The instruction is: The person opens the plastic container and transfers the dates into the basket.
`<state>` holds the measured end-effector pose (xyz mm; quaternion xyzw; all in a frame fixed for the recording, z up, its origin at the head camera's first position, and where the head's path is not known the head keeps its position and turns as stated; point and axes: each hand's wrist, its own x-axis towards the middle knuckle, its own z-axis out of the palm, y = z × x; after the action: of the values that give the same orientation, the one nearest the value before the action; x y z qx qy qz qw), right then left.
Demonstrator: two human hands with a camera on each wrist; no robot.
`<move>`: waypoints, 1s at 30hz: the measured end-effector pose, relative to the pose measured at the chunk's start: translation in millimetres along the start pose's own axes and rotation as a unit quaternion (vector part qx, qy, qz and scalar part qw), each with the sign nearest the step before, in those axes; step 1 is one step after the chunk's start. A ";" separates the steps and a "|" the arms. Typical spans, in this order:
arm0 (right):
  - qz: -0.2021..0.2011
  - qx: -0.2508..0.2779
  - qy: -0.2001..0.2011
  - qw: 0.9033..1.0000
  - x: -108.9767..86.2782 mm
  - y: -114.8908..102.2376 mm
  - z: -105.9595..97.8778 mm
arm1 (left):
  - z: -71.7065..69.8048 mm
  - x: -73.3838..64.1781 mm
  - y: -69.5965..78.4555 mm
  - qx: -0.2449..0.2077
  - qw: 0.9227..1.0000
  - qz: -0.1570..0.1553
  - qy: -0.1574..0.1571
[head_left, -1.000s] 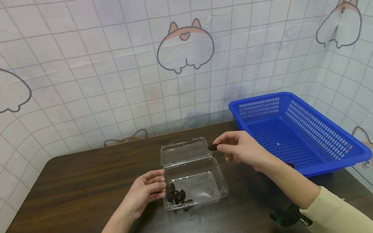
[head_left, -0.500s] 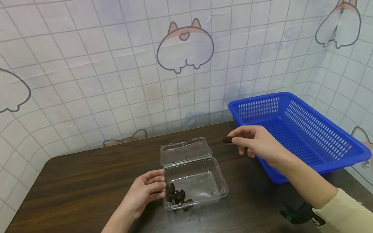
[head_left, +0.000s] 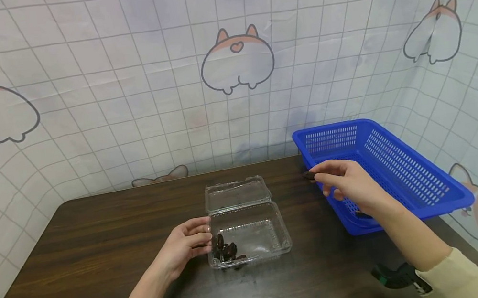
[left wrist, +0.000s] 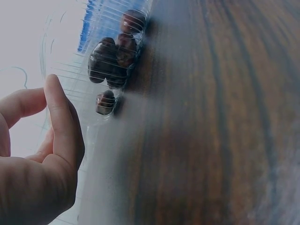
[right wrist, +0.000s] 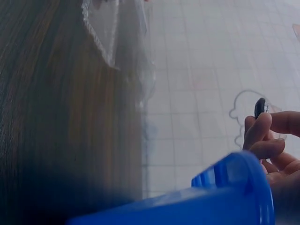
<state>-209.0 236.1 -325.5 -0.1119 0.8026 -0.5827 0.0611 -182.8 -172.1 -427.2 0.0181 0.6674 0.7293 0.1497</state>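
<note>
My right hand point(head_left: 350, 184) pinches a dark brown date point(head_left: 309, 176) between thumb and fingertips, over the left rim of the blue basket point(head_left: 412, 156). The date point(right wrist: 260, 107) also shows at the fingertips in the right wrist view. My left hand point(head_left: 183, 245) has its fingertips at the left wall of a clear plastic clamshell box point(head_left: 251, 234), fingers relaxed. Several dates point(head_left: 227, 251) lie in the box's front left corner, seen through its wall as glossy dates point(left wrist: 108, 61) in the left wrist view. The box's lid point(head_left: 238, 194) is folded back.
Partly behind my right wrist, a dark piece point(head_left: 361, 215) lies in the basket's near end. The dark wooden table point(head_left: 100, 239) meets a wall covering point(head_left: 152, 104) with a grid and corgi drawings at its back edge.
My right hand has moved right with the date, from beside the lid to the basket's left rim. The left hand and the box have stayed in place.
</note>
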 end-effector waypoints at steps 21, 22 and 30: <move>0.014 -0.013 0.044 0.999 -15.8 25.0 -38.8 | 0.1 0.5 0.4 0.007 1.000 0.000 0.001; 0.016 -0.014 0.045 0.999 -16.4 26.2 -40.3 | 0.2 0.7 0.3 0.007 1.000 0.000 0.001; 0.031 -0.025 0.056 0.998 -19.6 34.3 -50.8 | 1.2 0.8 0.2 0.006 1.000 0.001 0.000</move>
<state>-205.3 298.0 -342.7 -0.0558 0.8221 -0.5658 0.0309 -183.3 -170.8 -427.0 0.0199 0.6714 0.7257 0.1492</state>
